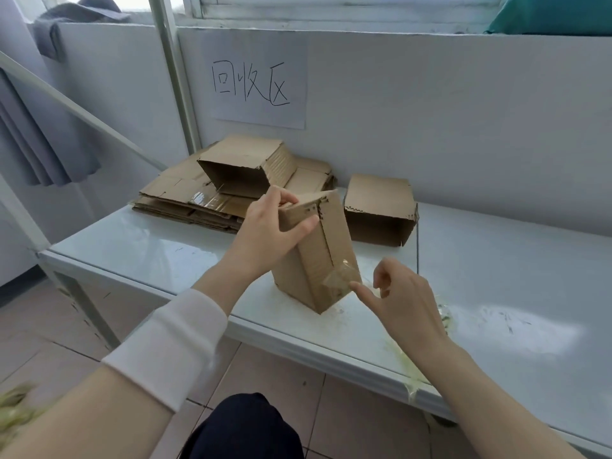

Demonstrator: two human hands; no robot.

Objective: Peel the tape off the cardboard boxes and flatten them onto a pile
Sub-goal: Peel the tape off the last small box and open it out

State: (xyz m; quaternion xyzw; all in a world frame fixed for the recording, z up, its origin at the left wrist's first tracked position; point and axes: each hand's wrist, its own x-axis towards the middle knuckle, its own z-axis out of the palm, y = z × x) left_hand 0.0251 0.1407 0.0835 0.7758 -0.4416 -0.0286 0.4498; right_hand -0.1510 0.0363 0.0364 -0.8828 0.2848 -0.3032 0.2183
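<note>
Two hands: left (268, 226) grips box (318, 260), right (404, 299) touches tape (341, 279).

Head view, wide-angle. Your camera looks forward and down at the table (496, 260) from above its near edge, facing the wall (463, 111) behind the table. It sits close: the cardboard box (311, 260) on the table falls mid-frame, and floor tiles (281, 385) below the table's near edge fill the bottom.

White sleeve (172, 346) ending mid-forearm on the left arm (215, 279), right forearm (490, 402) uncovered, dark navy trouser leg (245, 425)
</note>
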